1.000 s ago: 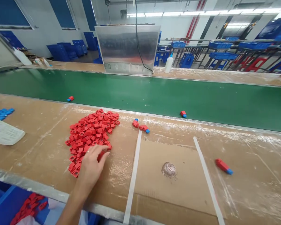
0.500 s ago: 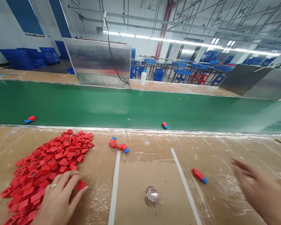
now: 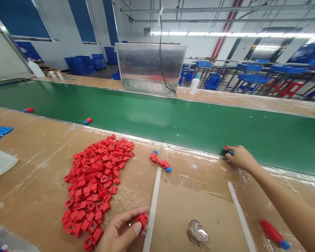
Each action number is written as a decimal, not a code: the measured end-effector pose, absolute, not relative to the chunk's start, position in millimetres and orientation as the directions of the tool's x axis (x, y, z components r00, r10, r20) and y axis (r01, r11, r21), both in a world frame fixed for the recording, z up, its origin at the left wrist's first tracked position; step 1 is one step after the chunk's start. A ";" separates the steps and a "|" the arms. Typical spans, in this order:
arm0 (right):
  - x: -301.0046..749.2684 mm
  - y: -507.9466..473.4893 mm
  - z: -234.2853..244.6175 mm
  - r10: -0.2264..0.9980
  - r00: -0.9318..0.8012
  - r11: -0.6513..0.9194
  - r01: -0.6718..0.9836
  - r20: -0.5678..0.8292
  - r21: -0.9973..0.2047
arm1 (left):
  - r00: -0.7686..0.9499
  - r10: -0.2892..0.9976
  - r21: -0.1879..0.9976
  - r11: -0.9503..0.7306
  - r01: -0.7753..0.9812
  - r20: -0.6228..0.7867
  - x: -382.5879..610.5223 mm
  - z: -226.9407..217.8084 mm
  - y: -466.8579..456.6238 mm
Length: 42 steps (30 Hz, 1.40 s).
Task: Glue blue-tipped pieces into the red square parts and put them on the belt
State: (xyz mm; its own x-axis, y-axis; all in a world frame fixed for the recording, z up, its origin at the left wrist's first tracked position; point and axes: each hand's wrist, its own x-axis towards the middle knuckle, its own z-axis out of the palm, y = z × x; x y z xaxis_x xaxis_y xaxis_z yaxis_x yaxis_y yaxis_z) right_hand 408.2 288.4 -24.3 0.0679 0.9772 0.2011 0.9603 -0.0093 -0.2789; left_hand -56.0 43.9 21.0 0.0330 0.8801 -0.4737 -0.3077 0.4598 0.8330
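My left hand (image 3: 122, 232) is closed, thumb and fingers pinching a red plastic piece (image 3: 142, 219) just right of a pile of red pieces (image 3: 94, 178). My right hand (image 3: 240, 157) reaches to the near edge of the green conveyor belt (image 3: 147, 112), its fingers closed on a red-and-blue plastic piece (image 3: 229, 152), partly hidden by them. A red piece with a blue end (image 3: 154, 158) and red parts with a blue end (image 3: 165, 164) lie beyond the pile. Another red-and-blue piece (image 3: 274, 233) rests below my right forearm.
A clear domed lump (image 3: 197, 231) sits on cardboard (image 3: 178, 206) between white tape strips. Two red-and-blue pieces lie on the belt at left. Blue pieces (image 3: 0, 133) are at the far left. A metal panel (image 3: 149, 68) and a white bottle (image 3: 194, 85) stand behind the belt.
The view has turned left. My left hand has left the pile with the red piece. My right hand has moved from above the table to the belt piece and closed on it.
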 end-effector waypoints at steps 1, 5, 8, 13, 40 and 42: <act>412.3 285.3 -22.1 0.977 0.083 -0.027 0.962 0.199 -0.270 | 0.018 0.884 0.843 0.452 -0.294 -0.467 -57.2 21.2 44.3; 415.9 268.8 -6.8 0.964 0.165 -0.109 0.960 0.208 -0.258 | -0.003 0.912 0.899 0.403 -0.170 -0.410 -61.6 21.8 45.5; 405.8 249.1 8.9 0.951 0.211 -0.146 0.950 0.224 -0.277 | 0.028 0.943 0.932 0.333 -0.143 -0.332 -62.5 20.9 46.2; 374.1 188.2 27.5 0.972 0.145 -0.061 0.916 0.187 -0.396 | 0.062 0.954 0.924 0.301 -0.238 -0.294 -61.4 19.9 46.7; 262.8 13.6 29.4 0.946 -0.226 0.319 0.777 0.232 -0.542 | 0.390 0.901 0.949 0.271 -0.158 -0.192 -3.7 -0.1 5.3; 260.0 14.4 31.1 0.927 -0.274 0.365 0.813 0.256 -0.454 | 0.382 0.892 0.910 0.346 -0.230 -0.242 -1.3 -5.1 4.0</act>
State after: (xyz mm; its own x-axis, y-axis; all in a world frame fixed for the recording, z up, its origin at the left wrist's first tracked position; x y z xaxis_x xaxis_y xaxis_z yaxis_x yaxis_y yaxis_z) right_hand 260.0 14.4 31.1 -0.2739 0.9272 0.2556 0.8127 0.3653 -0.4539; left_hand -1.3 4.0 -5.1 0.3822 0.8917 -0.2424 -0.2297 0.3457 0.9098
